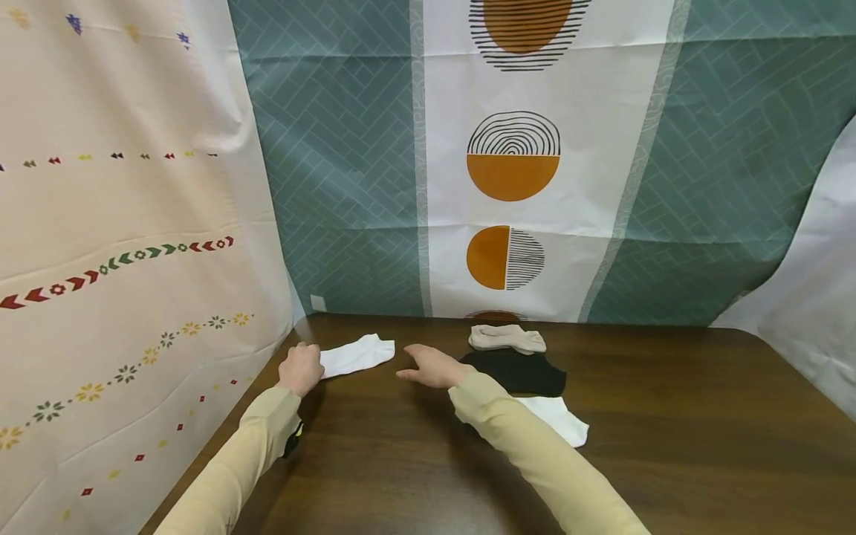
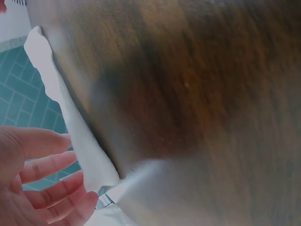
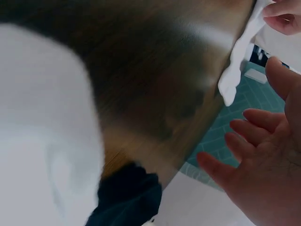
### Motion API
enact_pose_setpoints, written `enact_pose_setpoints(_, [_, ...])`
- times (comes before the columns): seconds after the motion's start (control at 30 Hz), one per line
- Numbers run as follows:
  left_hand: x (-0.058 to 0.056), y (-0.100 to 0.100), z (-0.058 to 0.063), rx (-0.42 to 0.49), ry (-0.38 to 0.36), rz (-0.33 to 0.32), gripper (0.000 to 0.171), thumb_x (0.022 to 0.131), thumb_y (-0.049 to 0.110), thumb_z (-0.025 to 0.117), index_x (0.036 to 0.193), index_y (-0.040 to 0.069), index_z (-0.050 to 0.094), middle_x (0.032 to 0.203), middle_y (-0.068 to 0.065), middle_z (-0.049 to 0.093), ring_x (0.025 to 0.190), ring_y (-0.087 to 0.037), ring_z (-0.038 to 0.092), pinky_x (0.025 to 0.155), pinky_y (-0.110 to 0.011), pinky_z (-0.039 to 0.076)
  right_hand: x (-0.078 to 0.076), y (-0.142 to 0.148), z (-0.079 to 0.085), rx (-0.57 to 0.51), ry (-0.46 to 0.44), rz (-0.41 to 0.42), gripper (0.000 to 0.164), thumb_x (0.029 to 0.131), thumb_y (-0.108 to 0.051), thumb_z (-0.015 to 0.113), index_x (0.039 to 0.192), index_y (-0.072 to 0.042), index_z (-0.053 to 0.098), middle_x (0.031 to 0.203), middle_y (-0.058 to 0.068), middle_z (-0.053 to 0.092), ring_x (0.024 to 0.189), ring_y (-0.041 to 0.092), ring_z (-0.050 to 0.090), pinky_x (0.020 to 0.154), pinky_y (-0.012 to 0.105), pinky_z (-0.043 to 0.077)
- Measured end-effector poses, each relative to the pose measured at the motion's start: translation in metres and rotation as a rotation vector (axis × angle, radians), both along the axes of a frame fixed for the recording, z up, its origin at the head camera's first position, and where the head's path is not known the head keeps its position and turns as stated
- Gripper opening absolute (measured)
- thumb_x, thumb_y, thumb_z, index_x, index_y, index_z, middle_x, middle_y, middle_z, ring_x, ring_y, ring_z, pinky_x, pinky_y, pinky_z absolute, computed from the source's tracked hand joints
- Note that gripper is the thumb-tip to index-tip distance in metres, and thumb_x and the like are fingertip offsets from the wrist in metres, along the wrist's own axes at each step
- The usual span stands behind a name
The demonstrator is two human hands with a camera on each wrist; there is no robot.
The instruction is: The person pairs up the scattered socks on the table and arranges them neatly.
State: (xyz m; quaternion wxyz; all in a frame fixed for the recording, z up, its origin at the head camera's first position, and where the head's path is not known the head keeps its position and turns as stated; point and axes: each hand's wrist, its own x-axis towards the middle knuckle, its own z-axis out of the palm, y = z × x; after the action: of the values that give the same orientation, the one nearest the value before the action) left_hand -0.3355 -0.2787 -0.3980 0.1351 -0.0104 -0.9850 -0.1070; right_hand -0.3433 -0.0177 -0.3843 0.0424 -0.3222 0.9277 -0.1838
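A white sock (image 1: 357, 356) lies flat at the table's left back. My left hand (image 1: 301, 368) is at its left end, and in the left wrist view its loosely bent fingers (image 2: 49, 165) overlap the sock's edge without closing round it. To the right of that sock my right hand (image 1: 433, 366) hovers over the table, fingers spread and nothing in them. Beyond its wrist lie a beige sock (image 1: 507, 339), a black sock (image 1: 518, 371) and another white sock (image 1: 558, 420), which my right sleeve partly covers.
A small black item (image 1: 292, 443) with a yellow patch shows beside my left sleeve. The brown wooden table (image 1: 669, 416) runs back to a green and white patterned curtain (image 1: 334, 148). A cream patterned cloth (image 1: 120, 223) hangs along the left edge.
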Motion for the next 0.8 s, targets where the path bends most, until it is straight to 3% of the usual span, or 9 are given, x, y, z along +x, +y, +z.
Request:
enact_pose_setpoints(0.17, [0.001,0.002,0.001,-0.020,-0.044,-0.006,0.010,0.074,-0.003,0.052,0.079,-0.006,0.061,0.077,-0.020,0.051,0.079,-0.042,0.051,0.057,-0.053,0.044,-0.001,-0.016,-0.003,0.102,-0.072,0.006,0.069,0.089,-0.044,0.051,0.136,0.003,0.032,0.140,0.015,0.031,0.129,0.027,0.022,0.100,0.034,0.020])
enact_pose_setpoints(0.3, [0.000,0.002,0.000,-0.049,-0.072,-0.007,0.012,0.077,-0.003,0.051,0.080,-0.005,0.062,0.079,-0.020,0.053,0.081,-0.041,0.052,0.058,-0.053,0.044,0.001,-0.028,-0.004,0.153,-0.100,0.002,0.072,0.088,-0.050,0.048,0.139,-0.003,0.029,0.143,0.010,0.026,0.131,0.024,0.017,0.100,0.041,0.021])
enact_pose_setpoints(0.57, [-0.003,0.004,-0.003,-0.071,-0.114,-0.007,0.015,0.081,-0.002,0.048,0.080,-0.005,0.063,0.079,-0.020,0.055,0.079,-0.039,0.053,0.057,-0.053,0.045,0.005,-0.039,-0.006,0.201,-0.072,0.011,0.076,0.087,-0.054,0.046,0.142,-0.006,0.026,0.145,0.008,0.023,0.132,0.021,0.014,0.098,0.051,0.018])
enact_pose_setpoints(0.8, [0.001,0.010,0.000,-0.094,-0.139,-0.048,0.016,0.079,0.001,0.051,0.065,0.006,0.057,0.074,-0.014,0.055,0.071,-0.032,0.055,0.052,-0.048,0.044,0.002,-0.040,-0.013,0.246,-0.054,0.002,0.074,0.088,-0.057,0.041,0.142,-0.008,0.026,0.145,0.006,0.022,0.132,0.018,0.012,0.099,0.050,0.016])
